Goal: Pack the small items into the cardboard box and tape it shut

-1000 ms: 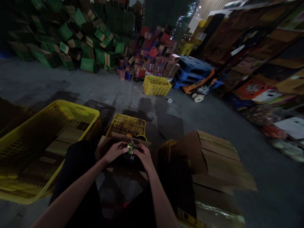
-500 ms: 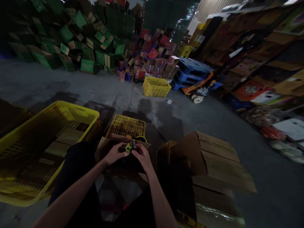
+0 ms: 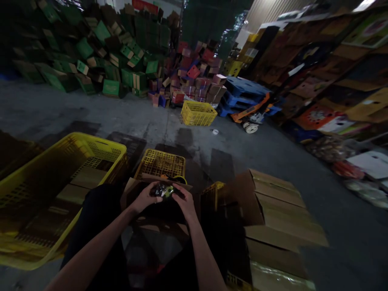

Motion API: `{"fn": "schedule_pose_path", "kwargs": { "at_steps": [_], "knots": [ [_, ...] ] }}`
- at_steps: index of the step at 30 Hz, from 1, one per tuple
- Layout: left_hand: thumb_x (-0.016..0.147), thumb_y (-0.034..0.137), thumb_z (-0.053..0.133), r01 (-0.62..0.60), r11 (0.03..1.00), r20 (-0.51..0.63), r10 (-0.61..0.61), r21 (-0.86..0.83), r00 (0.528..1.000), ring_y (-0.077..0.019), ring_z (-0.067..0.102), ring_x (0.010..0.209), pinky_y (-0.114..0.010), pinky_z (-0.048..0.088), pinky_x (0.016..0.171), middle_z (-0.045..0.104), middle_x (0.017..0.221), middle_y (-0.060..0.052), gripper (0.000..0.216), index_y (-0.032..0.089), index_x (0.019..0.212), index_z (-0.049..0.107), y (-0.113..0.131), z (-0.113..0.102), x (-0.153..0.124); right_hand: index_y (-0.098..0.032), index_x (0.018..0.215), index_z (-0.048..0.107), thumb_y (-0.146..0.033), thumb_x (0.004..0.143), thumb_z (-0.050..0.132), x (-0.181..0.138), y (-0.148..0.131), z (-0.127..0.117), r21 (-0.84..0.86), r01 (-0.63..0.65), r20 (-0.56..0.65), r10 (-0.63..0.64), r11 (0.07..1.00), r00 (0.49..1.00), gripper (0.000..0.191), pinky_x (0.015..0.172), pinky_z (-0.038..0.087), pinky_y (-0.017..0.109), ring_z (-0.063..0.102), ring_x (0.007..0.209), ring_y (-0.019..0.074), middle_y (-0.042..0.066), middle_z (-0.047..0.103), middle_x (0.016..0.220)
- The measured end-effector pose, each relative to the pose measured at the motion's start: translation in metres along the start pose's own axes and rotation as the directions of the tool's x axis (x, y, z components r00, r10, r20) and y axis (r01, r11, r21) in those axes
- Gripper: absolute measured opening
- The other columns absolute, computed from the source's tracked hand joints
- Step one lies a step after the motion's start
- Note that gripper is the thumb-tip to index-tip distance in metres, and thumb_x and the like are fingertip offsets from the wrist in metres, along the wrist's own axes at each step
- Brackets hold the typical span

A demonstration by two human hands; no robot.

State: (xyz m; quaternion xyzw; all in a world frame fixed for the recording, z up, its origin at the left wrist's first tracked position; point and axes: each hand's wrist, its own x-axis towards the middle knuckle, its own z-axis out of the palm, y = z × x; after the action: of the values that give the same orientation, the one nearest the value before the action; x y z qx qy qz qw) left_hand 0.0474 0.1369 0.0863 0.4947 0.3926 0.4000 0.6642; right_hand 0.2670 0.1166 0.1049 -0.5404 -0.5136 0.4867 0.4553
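My left hand (image 3: pixel 146 199) and my right hand (image 3: pixel 184 202) hold a small dark, shiny item with a yellow-green patch (image 3: pixel 164 191) between them. Its kind is too dim and small to make out. Fingers of both hands are curled on its two sides. Below them stands a cardboard box (image 3: pixel 129 190) with raised flaps, its inside dark. Just beyond the box lies an orange, black and yellow object (image 3: pixel 179 179), partly hidden, near a yellow crate (image 3: pixel 162 161) with a grid surface.
A large yellow crate (image 3: pixel 119 150) with flat cardboard inside stands at my left. Several cardboard cartons (image 3: pixel 285 206) lie at right. Farther off are a small yellow crate (image 3: pixel 198 114), blue pallets (image 3: pixel 245 89), an orange pallet jack (image 3: pixel 251 111) and heaps of green boxes (image 3: pixel 112 86).
The item has been turned between my hands: the yellow-green patch now sits nearer my right fingers, and a dark, shiny side shows by my left. The view has tilted slightly upward.
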Motion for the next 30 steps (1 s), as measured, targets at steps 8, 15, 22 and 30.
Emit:
{"fn": "schedule_pose_path", "kwargs": {
  "at_steps": [8,15,22,30],
  "knots": [
    [0.066,0.031,0.085,-0.032,0.997,-0.028,0.034,0.073,0.999,-0.0289,0.065,0.111,-0.04,0.048,0.1,0.071,0.119,-0.008,0.06,0.018,0.122,0.065,-0.002,-0.003,0.001,-0.026,0.118,0.074,-0.041,0.071,0.082,0.0,0.008,0.001,0.02,-0.07,-0.02,0.071,0.997,0.997,0.051,0.105,0.048,0.049,0.067,0.112,0.0303,0.005,0.075,0.117],
    [0.068,0.032,0.082,-0.05,0.989,-0.021,0.053,0.141,0.998,-0.0298,0.065,0.108,-0.04,0.046,0.1,0.073,0.112,-0.008,0.053,0.016,0.117,0.07,-0.009,-0.006,0.005,-0.024,0.114,0.074,-0.038,0.071,0.081,0.001,0.012,0.001,-0.045,-0.038,-0.014,0.037,0.998,0.999,0.046,0.1,0.05,0.045,0.069,0.104,0.0282,0.005,0.076,0.111],
    [0.071,0.04,0.081,-0.005,0.995,-0.064,0.011,0.104,0.998,-0.0235,0.067,0.09,-0.032,0.051,0.081,0.073,0.103,-0.007,0.056,0.016,0.12,0.068,-0.014,-0.004,0.004,-0.023,0.099,0.075,-0.036,0.071,0.08,0.001,0.007,0.004,-0.136,0.036,-0.014,-0.038,0.99,0.999,0.032,0.091,0.052,0.04,0.068,0.096,0.026,0.004,0.075,0.102],
    [0.07,0.043,0.082,0.008,0.999,-0.093,-0.005,0.042,0.996,-0.0243,0.066,0.093,-0.032,0.05,0.084,0.073,0.106,-0.008,0.058,0.014,0.118,0.069,-0.006,-0.002,0.001,-0.021,0.086,0.073,-0.038,0.068,0.081,0.002,0.01,0.002,-0.197,0.03,0.012,-0.028,0.98,1.0,0.026,0.077,0.053,0.033,0.068,0.082,0.0225,0.003,0.074,0.09]
  ]
}}
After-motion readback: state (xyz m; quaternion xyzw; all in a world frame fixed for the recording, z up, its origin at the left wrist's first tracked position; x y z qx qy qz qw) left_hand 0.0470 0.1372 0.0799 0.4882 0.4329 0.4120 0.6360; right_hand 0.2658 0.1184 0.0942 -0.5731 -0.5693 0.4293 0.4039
